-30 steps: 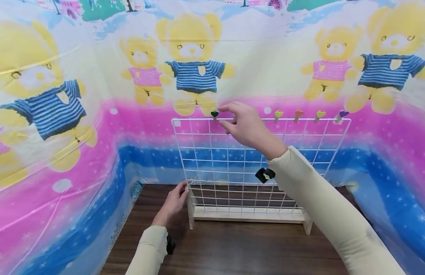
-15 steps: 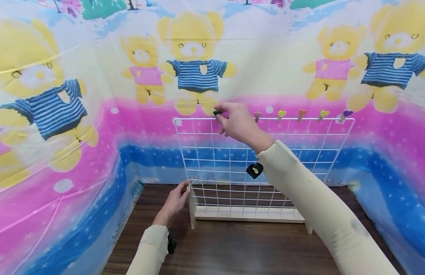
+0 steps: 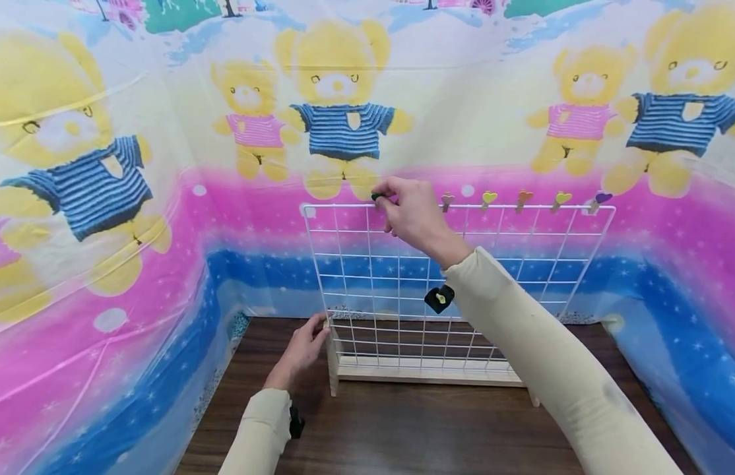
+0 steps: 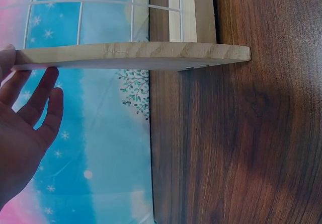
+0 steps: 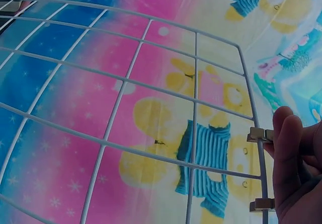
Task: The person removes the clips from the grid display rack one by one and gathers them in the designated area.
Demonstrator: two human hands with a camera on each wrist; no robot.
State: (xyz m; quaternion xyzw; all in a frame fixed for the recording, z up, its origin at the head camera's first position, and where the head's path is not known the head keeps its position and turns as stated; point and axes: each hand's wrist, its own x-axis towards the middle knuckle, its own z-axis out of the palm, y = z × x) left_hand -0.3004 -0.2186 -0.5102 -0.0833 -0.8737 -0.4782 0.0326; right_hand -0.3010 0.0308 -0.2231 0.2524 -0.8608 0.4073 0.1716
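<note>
1. The right hand [image 3: 414,214] is raised to the top wire of the white wire grid [image 3: 403,290], its fingers [image 5: 289,158] curled and pinching a small clip with a dark green heart [image 3: 376,196].
2. In the right wrist view the clip's two pale wooden ends [image 5: 259,135] poke out beside the fingers, sitting right at the top wire of the grid, so the clip straddles or touches that wire; how far it is on I cannot tell.
3. The left hand [image 3: 300,351] is low at the grid's left foot, the fingers straight and relaxed, their tips against the wooden foot [image 4: 131,56]. It grips nothing.
4. The grid stands upright in a pale wooden base [image 3: 427,375] on the dark wood table [image 3: 403,435].
5. Along the same top wire, to the right of the right hand, five more heart clips are pegged in a row: a brownish one [image 3: 447,198] just beside the hand, then a yellow one [image 3: 489,197], an orange one [image 3: 524,196], another yellow one [image 3: 561,197] and a purple one [image 3: 602,197] near the right corner.
6. Both arms wear cream sleeves [image 3: 522,343], each with a small black device at the wrist [image 3: 440,298].
7. Behind and around the table hangs a shiny plastic sheet [image 3: 136,198] printed with yellow bears in striped shirts over pink and blue bands.
</note>
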